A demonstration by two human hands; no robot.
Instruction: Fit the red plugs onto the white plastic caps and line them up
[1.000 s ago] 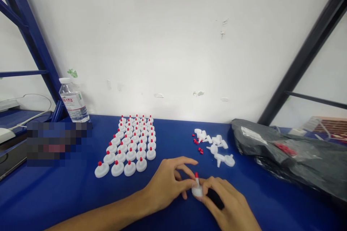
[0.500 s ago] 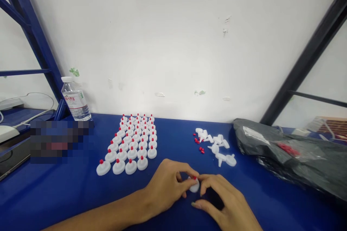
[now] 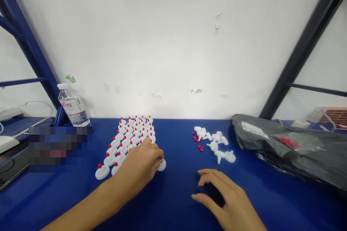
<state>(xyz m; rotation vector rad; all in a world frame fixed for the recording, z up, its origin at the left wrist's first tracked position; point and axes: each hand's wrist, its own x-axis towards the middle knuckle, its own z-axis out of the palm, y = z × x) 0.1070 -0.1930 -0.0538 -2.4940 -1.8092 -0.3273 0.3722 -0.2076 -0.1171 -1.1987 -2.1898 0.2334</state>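
Observation:
My left hand is closed on a white nozzle cap, at the front right of the rows; its upper part is hidden by my fingers. Beside it stand several rows of white nozzle caps with red tips, upright, some covered by my hand and forearm. My right hand hovers over the blue table, thumb and fingers apart, holding nothing. Beyond it lie loose white nozzle caps without red tips, in a scattered heap, and several small red tips.
A water bottle leans near the wall at the back left. On the right lies a dark grey plastic bag, with a clear packet of red pieces on it. Blue and dark frame posts rise on both sides.
My left hand has carried the nozzle cap left, away from my right hand, to the front right of the rows. My right hand stays nearly in place with its fingers apart.

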